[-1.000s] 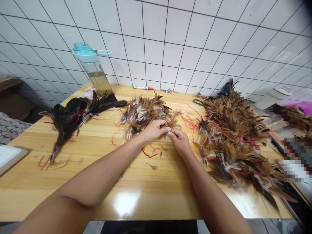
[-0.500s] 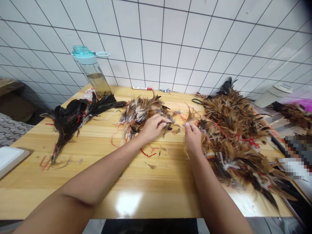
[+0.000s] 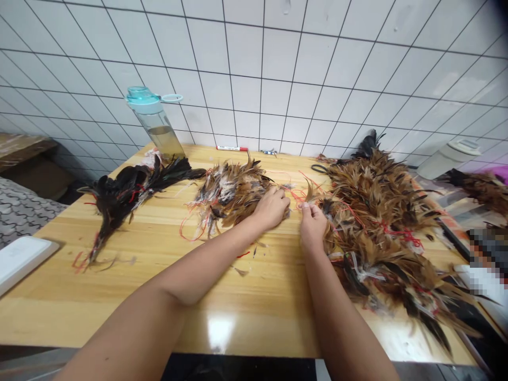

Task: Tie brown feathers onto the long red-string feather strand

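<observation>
My left hand (image 3: 273,207) rests with curled fingers on the right edge of a middle heap of brown and white feathers (image 3: 232,191) tangled with red thread. My right hand (image 3: 313,224) is closed in a pinch on a small tuft of brown feathers (image 3: 310,190), right beside the large pile of brown feathers (image 3: 381,222) on the right of the wooden table (image 3: 159,275). What the left fingers hold is hidden among the feathers.
A bunch of black feathers (image 3: 127,188) lies at the left. A clear water bottle (image 3: 156,124) with a teal lid stands at the back, near a red marker (image 3: 232,148). A white tray (image 3: 19,256) sits at the left edge, a white lidded container (image 3: 446,157) at the right.
My hands were pinching together at the middle; they have parted. The right hand carried a small tuft to the big brown pile, and the left hand went back onto the middle heap.
</observation>
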### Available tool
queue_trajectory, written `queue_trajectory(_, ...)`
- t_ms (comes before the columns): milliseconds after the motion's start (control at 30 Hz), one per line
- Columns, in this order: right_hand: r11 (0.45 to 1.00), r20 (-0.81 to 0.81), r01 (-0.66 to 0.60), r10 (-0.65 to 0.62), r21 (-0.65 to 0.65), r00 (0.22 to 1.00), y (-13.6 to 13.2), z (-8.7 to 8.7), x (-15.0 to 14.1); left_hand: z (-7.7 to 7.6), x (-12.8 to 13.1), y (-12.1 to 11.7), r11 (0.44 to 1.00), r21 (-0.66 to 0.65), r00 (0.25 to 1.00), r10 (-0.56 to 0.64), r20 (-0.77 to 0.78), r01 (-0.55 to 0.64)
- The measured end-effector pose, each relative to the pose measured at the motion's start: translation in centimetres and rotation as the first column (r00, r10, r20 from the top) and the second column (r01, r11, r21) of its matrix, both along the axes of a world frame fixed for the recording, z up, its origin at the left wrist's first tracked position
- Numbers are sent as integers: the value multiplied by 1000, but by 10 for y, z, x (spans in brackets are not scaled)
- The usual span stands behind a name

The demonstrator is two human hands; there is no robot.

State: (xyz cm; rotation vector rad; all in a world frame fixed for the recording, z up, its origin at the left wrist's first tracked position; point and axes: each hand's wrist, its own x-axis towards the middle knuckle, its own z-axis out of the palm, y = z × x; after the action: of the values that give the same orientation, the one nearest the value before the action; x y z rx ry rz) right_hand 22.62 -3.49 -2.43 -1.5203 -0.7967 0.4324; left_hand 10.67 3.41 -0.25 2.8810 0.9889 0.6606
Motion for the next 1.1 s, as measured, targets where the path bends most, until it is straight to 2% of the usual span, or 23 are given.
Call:
queue_trajectory(100, 999, 37, 9, -8, -34, 999, 0, -1, 2, -4, -7, 1, 1000, -4, 995, -9, 101, 9)
queue_trajectory(200, 999, 155, 11, -3, -47, 988, -1, -1, 2, 0, -18, 2, 999, -19, 988, -39, 150, 43)
queue_trajectory(367, 996, 392, -1, 36, -90, 919, -7, 4, 1, 12, -23, 0, 994, 47, 991, -107, 84, 103)
queue_trajectory(533, 988, 471, -36, 103, -150, 876, -8, 6, 2, 13, -20, -4, 983, 140, 991, -125, 41, 118)
queue_trajectory(767, 965, 456, -72, 184, -252, 871, -7, 6, -1, 15, -21, -3, 979, 176, 993, -111, 42, 102)
queue_trajectory(900, 962, 409, -103, 202, -251, 890, -6, 6, -2, 15, -21, -3, 979, 161, 987, -136, 79, 122)
queue_trajectory(1033, 977, 224, -122, 160, -175, 961, -5, 4, 4, 15, -23, -1, 987, 131, 970, -115, 212, 89)
queue_trajectory(1100, 987, 114, -102, 117, -126, 987, -4, 2, 7, 16, -24, 0, 991, 103, 973, -102, 207, 82)
